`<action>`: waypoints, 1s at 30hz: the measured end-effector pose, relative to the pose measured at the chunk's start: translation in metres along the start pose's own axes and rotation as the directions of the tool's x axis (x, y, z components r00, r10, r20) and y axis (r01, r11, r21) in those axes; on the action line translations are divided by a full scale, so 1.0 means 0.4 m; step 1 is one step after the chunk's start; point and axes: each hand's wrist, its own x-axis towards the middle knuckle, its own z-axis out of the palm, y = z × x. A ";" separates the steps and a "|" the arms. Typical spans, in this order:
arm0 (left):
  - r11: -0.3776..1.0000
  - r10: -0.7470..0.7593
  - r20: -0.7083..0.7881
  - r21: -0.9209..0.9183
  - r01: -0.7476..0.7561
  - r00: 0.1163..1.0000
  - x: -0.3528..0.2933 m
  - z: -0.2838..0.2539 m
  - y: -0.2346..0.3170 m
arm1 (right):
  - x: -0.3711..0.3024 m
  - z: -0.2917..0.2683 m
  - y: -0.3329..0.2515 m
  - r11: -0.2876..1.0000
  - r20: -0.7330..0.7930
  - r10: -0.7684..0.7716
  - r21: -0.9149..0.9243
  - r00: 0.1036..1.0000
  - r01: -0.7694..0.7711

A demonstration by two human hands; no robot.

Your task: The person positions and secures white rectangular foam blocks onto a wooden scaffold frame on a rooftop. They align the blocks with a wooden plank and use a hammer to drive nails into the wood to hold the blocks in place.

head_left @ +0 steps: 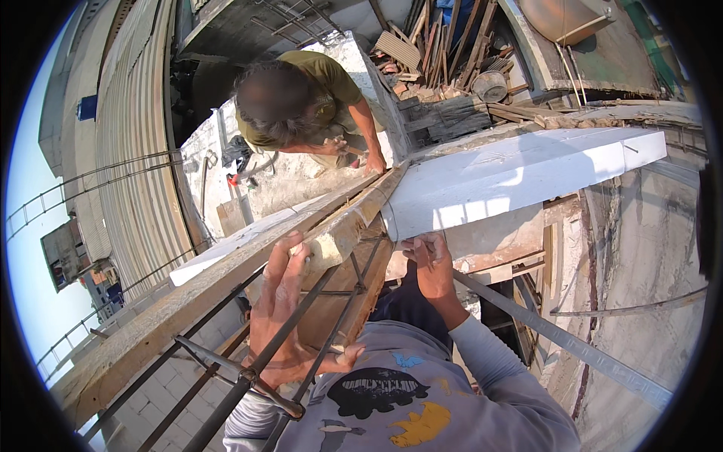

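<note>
My left hand (282, 324) reaches up behind the steel rebar cage (248, 377). Its fingers stretch against a rough wooden beam (354, 226), and the thumb stands apart. Beside the front edge of a thick white foam board (482, 181), my right hand (435, 275) has thumb and fingers pinched together. A thin wire passes near those fingertips; whether they hold it I cannot make out. A long timber (188, 294) runs diagonally alongside the beam. Across from me a co-worker (301, 113) bends over, one hand (376, 163) on the beam's far end.
A metal bar (565, 339) slants down to the right from near my right hand. Scrap wood (452, 45) and a bucket (490, 87) lie at the back. Corrugated roofing (135, 143) drops away at left. Tools (237, 177) rest on the ledge near the co-worker.
</note>
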 end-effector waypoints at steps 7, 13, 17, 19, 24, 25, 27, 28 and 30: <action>0.998 -0.057 0.100 0.007 0.056 0.993 -0.054 0.008 -0.034 | -0.001 0.005 -0.058 0.996 0.007 0.070 0.046 0.998 -0.070; 0.979 -0.030 0.106 -0.195 0.051 0.994 -0.033 -0.030 0.021 | -0.007 0.015 -0.075 0.999 0.004 0.041 -0.014 0.999 -0.041; 0.961 -0.012 0.031 -0.277 0.020 0.999 -0.048 0.018 -0.008 | -0.009 0.006 -0.055 0.999 0.008 0.052 0.003 0.999 -0.052; 0.940 -0.091 0.114 -0.319 0.123 0.989 -0.017 -0.041 0.025 | -0.010 0.003 -0.054 0.997 0.007 0.072 0.003 0.997 -0.073; 0.969 -0.025 0.087 -0.243 0.046 0.996 -0.022 -0.027 0.011 | -0.007 0.006 -0.065 0.994 -0.021 0.108 -0.021 0.994 -0.108; 0.968 -0.025 0.089 -0.246 0.047 0.996 -0.020 -0.029 0.009 | -0.006 0.008 -0.069 0.993 -0.027 0.117 -0.030 0.993 -0.118; 0.956 -0.056 0.080 -0.284 0.076 0.995 -0.011 -0.042 0.026 | -0.009 0.012 -0.078 0.989 -0.044 0.127 -0.067 0.991 -0.130; 0.950 -0.073 0.071 -0.299 0.091 0.995 -0.011 -0.044 0.032 | -0.010 0.014 -0.082 0.987 -0.053 0.132 -0.085 0.990 -0.136; 0.943 -0.096 0.063 -0.315 0.111 0.993 -0.002 -0.046 0.037 | -0.006 0.009 -0.075 0.986 -0.048 0.147 -0.072 0.988 -0.150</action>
